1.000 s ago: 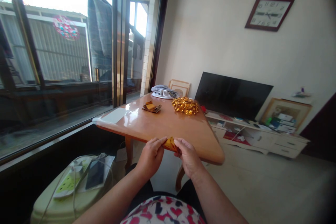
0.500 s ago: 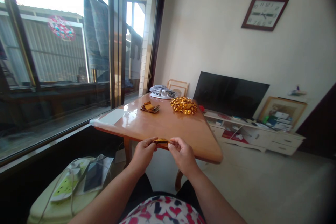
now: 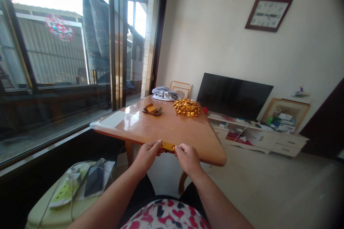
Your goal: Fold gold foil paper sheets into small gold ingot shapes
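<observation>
A small strip of gold foil paper point(image 3: 168, 146) is stretched between my two hands at the near edge of the wooden table point(image 3: 161, 128). My left hand point(image 3: 147, 154) pinches its left end between thumb and fingers. At the other end, my right hand point(image 3: 187, 155) is closed on the strip with the fingers curled. Beyond them on the tabletop lies a heap of folded gold foil pieces point(image 3: 187, 107). To its left sits a stack of flat gold and brown paper sheets point(image 3: 152, 109).
Folded clothes point(image 3: 164, 93) lie at the table's far end. A white sheet point(image 3: 112, 120) covers the left corner. Down on the left, a pale green stool point(image 3: 40, 207) carries a power strip point(image 3: 64, 189) and a phone point(image 3: 94, 181). A television point(image 3: 233, 96) stands on a low cabinet point(image 3: 274, 141).
The gold strip has turned so that more of its flat, shiny face shows. My right hand's fingers have curled in more tightly at its end. The view has shifted slightly.
</observation>
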Motion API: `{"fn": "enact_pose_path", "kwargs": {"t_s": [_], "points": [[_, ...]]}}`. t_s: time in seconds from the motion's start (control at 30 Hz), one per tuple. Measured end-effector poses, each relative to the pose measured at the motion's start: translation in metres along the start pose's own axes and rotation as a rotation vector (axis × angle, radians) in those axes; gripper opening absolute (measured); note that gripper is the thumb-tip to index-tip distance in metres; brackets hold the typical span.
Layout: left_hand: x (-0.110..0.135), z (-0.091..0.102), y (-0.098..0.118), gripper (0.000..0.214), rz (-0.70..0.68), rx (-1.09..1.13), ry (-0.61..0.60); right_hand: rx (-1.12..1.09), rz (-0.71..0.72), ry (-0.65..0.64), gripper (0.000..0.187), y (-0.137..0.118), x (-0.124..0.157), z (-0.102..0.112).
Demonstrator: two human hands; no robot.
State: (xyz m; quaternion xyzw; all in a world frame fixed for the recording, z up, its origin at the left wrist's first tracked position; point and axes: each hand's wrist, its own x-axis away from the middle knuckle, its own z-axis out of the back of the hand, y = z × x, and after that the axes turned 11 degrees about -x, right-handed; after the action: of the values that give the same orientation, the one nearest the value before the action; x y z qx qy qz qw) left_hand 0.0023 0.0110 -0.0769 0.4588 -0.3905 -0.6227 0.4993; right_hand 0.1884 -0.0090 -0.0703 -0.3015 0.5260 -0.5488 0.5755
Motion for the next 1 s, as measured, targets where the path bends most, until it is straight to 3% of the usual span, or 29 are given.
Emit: {"fn": "enact_pose_path", "kwargs": {"t_s": [0.1,0.33,0.67,1.0], "points": [[0.001,0.004,0.002,0.064,0.024,0.031,0.036,-0.225,-0.193,-0.040,0.025,0.005,-0.005,-0.002],[0.002,0.000,-0.004,0.072,0.065,0.147,0.006,-0.346,-0.347,-0.053,0.028,0.009,-0.005,-0.002],[0.008,-0.007,-0.001,0.045,-0.018,0.159,-0.069,-0.447,-0.393,-0.026,0.032,0.007,-0.004,-0.006],[0.007,-0.007,-0.002,0.031,-0.022,0.351,-0.061,-0.456,-0.421,-0.175,0.038,0.001,0.002,-0.006]]}}
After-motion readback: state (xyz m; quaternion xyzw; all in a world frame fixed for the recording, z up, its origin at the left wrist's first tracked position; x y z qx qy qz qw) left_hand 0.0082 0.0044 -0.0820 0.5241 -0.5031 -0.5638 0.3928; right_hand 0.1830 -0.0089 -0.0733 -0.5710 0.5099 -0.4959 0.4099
